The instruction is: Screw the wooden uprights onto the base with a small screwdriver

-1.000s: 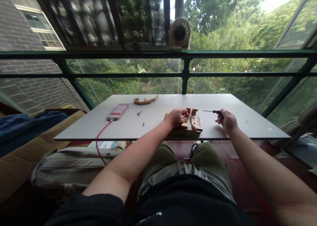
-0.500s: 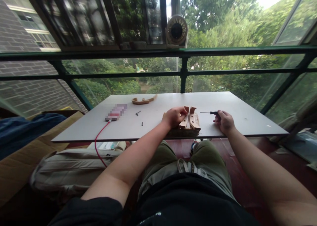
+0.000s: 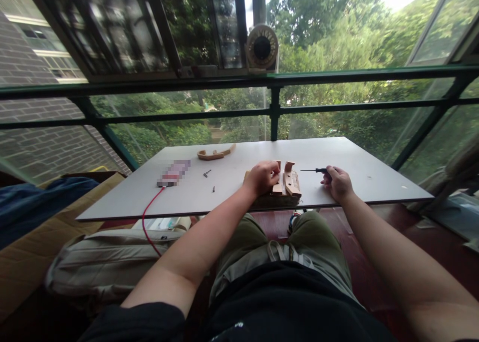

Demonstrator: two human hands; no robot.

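Observation:
A small wooden assembly (image 3: 289,182) of light-brown cut pieces lies near the front edge of a grey table (image 3: 337,155). My left hand (image 3: 262,177) is closed over its left side and holds it down. My right hand (image 3: 337,182) rests on the table to the right of the assembly, fingers closed round the black handle of a thin screwdriver (image 3: 313,170) whose shaft points left toward the wood. Two small dark screws (image 3: 207,172) (image 3: 213,187) lie loose on the table to the left of my left hand.
A curved wooden piece (image 3: 215,154) lies at the table's far edge. A blurred flat device (image 3: 174,173) with a red cable (image 3: 149,214) sits at the left. A green railing and glass stand behind the table; a beige bag (image 3: 112,257) lies on the floor at left.
My right hand with the screwdriver has lowered slightly onto the table. The view has shifted a little; my left hand stays on the wooden assembly.

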